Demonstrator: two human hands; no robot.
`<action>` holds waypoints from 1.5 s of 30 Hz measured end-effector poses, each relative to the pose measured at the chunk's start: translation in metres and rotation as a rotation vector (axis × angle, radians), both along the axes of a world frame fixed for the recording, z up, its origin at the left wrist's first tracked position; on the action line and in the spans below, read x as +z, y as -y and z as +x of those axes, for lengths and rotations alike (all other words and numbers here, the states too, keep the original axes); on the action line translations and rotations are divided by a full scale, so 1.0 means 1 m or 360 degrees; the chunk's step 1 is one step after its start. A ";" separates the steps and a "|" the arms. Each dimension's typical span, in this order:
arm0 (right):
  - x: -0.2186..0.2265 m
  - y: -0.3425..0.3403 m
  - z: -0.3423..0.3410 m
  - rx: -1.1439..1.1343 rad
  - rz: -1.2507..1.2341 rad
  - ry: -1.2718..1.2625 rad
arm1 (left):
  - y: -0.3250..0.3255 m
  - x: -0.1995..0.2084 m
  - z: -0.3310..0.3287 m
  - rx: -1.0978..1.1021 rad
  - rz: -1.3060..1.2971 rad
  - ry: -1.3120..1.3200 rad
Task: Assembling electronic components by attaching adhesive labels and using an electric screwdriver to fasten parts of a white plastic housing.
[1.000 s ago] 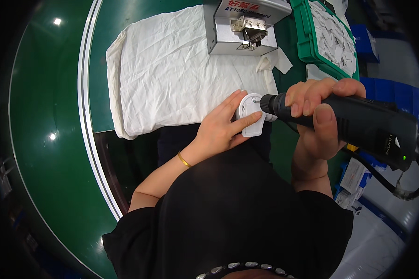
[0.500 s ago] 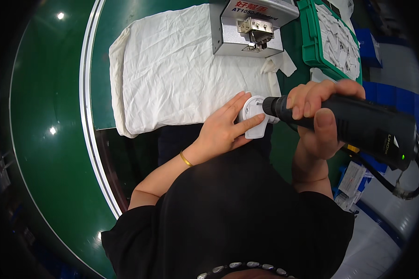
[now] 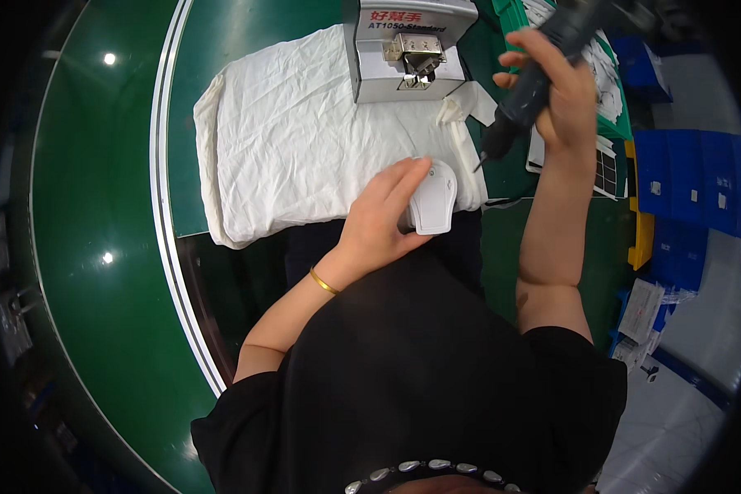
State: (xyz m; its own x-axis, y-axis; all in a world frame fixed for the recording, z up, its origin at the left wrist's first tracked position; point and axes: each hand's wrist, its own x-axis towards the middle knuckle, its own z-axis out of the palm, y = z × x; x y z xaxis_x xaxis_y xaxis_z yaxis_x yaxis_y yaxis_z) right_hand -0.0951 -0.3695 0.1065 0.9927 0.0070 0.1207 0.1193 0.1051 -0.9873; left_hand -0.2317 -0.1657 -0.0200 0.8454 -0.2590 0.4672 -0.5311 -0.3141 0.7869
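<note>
The left hand grips the white housing at the centre of the frame, fingers along its upper left side and thumb at its lower end. This grip likely steadies the part while leaving its outlined face exposed to the camera. The housing is at the lower right edge of the white cloth; whether it bears on the cloth cannot be determined. The cloth lies on the green tabletop, presumably as padding against scratches.

The right hand, at upper right, is closed around the dark electric screwdriver. The bit points toward lower left, clear of the housing; this attitude probably prevents accidental contact. The grey machine stands at top centre, and the green bin at upper right, apparently for reach without crowding the cloth.
</note>
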 end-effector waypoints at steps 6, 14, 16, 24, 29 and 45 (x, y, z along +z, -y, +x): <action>-0.092 0.022 0.060 -0.0188 -0.0590 -0.0271 | -0.008 0.018 0.003 0.0003 -0.0170 -0.0502; -0.134 0.039 0.084 -0.0331 -0.1090 -0.0074 | -0.034 0.035 0.023 -0.0568 -0.2498 -0.1696; -0.136 0.048 0.081 -0.0370 -0.1281 -0.0006 | -0.039 0.028 0.028 -0.0610 -0.2574 -0.1784; -0.056 -0.013 -0.013 -0.0069 -0.0948 0.0612 | -0.045 0.026 0.042 -0.0899 -0.2746 -0.1858; -0.043 -0.065 -0.050 0.0525 -0.1038 0.0997 | -0.033 0.030 0.037 -0.0583 -0.2290 -0.1946; -0.063 -0.067 -0.046 0.0656 -0.0680 0.0651 | -0.142 0.074 0.071 0.0421 -0.0484 -0.0849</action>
